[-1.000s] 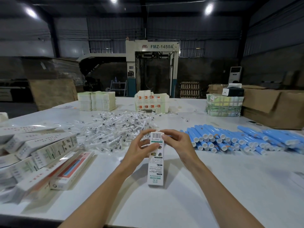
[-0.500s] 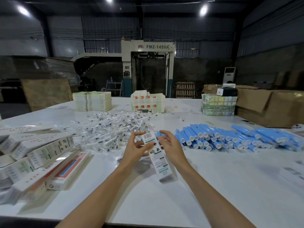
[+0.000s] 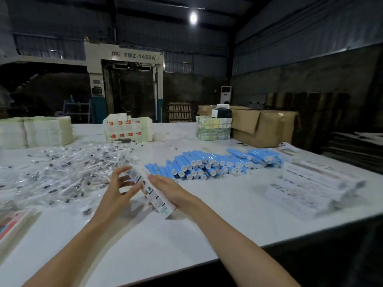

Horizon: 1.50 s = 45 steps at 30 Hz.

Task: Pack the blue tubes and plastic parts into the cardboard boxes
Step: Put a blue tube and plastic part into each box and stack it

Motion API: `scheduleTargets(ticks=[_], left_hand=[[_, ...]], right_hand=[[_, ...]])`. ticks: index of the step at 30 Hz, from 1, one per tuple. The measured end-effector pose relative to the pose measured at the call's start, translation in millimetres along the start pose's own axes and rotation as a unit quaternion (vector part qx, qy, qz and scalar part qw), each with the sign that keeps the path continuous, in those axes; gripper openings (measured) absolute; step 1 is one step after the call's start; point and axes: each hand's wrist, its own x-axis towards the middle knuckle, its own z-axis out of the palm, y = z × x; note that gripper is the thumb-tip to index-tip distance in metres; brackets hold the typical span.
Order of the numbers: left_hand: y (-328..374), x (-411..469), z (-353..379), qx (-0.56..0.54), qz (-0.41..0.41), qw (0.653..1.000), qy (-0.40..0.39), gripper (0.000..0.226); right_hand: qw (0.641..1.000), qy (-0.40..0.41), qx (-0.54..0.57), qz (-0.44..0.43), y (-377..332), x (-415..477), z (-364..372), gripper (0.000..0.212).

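Cardboard box tilts further toward right tabletop edge; right hand wraps it, left hand splayed loose, fingertips brushing top end, likely freeing it for packed stack.

Bare white tabletop in front, clear-wrapped plastic parts heaped left, blue white-capped tubes ahead, white printed cartons stacked right.

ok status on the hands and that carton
Left hand spread against carton. Right hand holds it tilted over table. Blue tubes piled behind. Nothing blocking.
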Motion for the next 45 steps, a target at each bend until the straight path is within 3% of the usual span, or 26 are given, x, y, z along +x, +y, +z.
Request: scheduleTargets(ticks=[4, 8, 15, 20, 23, 39, 43, 45], left_hand=[[-3, -13, 6, 0.178, 0.104, 0.977, -0.054, 0.049], [-1, -17, 9, 0.245, 0.132, 0.958, -0.072, 0.046], [-2, -17, 4, 0.258, 0.153, 0.951, -0.073, 0.042], [1, -18, 4, 0.273, 0.163, 0.944, -0.089, 0.037], [-1, -17, 3, 0.286, 0.164, 0.940, -0.091, 0.037], [2, -20, -3, 0.290, 0.151, 0.939, -0.109, 0.039], [5, -20, -1, 0.291, 0.142, 0.939, -0.115, 0.036], [9, -21, 1, 0.301, 0.130, 0.938, -0.113, 0.032]], right_hand=[[0.978, 0.113, -0.168, -0.042, 0, -31, -38, 0.054], [0.924, 0.205, -0.320, -0.047, 2, -68, -93, 0.052], [0.699, 0.306, -0.638, 0.099, 35, -140, -192, 0.049], [0.589, 0.309, -0.726, 0.172, 67, -171, -228, 0.048], [0.574, 0.315, -0.737, 0.166, 74, -174, -232, 0.047], [0.568, 0.351, -0.724, 0.171, 81, -184, -249, 0.038], [0.566, 0.373, -0.725, 0.126, 66, -162, -234, 0.039], [0.588, 0.374, -0.713, 0.078, 52, -138, -213, 0.035]])
